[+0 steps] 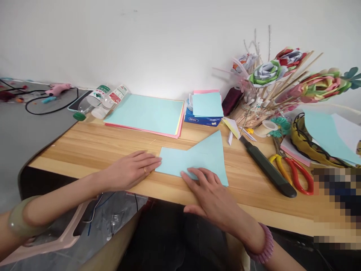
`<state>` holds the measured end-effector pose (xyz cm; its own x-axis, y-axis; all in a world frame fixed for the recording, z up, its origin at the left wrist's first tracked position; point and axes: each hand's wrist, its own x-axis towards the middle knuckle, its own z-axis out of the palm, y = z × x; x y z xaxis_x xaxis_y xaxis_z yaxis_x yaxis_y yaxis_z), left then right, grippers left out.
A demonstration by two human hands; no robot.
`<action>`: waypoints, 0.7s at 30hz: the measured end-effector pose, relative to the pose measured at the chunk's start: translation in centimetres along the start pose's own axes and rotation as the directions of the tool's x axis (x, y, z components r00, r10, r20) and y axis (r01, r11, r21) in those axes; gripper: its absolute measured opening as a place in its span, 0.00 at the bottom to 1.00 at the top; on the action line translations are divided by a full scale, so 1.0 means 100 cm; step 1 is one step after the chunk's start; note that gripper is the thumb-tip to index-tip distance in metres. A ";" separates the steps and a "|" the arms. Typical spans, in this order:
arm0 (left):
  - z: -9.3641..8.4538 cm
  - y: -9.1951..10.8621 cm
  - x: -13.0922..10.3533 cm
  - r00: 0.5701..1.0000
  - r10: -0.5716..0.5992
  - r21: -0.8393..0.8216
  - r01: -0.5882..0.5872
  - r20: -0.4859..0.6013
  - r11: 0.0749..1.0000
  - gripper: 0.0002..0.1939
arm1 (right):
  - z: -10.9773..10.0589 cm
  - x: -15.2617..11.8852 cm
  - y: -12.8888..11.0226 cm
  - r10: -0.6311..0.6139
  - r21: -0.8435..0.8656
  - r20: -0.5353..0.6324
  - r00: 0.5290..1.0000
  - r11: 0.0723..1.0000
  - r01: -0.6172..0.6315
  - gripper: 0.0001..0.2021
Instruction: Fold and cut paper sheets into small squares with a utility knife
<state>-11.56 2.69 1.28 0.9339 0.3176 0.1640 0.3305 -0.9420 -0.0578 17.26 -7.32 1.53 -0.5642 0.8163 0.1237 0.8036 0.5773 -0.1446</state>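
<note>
At far left, I saw a black cable [37,113] looped on the grey surface. Next, two clear plastic bottles [88,101] lay beside a stack of coloured paper sheets [143,111]. My left hand [128,171], open and palm down, had its fingertips at the left end of the folded light-blue paper [205,154], flat near the wooden table's [93,150] front edge. My right hand [210,192], unclenched, pressed its lower edge with bent fingers. Behind it stood a blue cardboard tissue box [203,119], topped with paper squares [208,104]. To the right, a dark-green-handled cutter [267,167] lay between the paper and red-and-yellow-handled scissors [291,165], with folded-paper flowers [267,73] behind.
</note>
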 end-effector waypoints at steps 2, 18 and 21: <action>-0.001 -0.001 -0.003 1.000 -0.024 0.013 0.024 -0.010 1.000 0.22 | 0.000 0.000 0.000 0.006 0.000 0.003 1.000 1.000 -0.006 0.37; 0.003 0.034 0.022 0.992 -0.022 -0.011 0.023 0.121 1.000 0.26 | 0.001 -0.001 -0.001 0.036 0.028 0.023 0.999 0.999 -0.036 0.38; 0.004 0.034 0.022 0.992 -0.015 -0.041 0.020 0.124 0.999 0.26 | 0.000 -0.007 0.006 0.060 0.053 -0.043 0.997 0.997 -0.057 0.33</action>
<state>-8.32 0.20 1.09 0.9387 0.3423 0.0414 0.3432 -0.9392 -0.0146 18.17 -7.51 1.37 -0.5066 0.8478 0.1568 0.8236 0.5297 -0.2029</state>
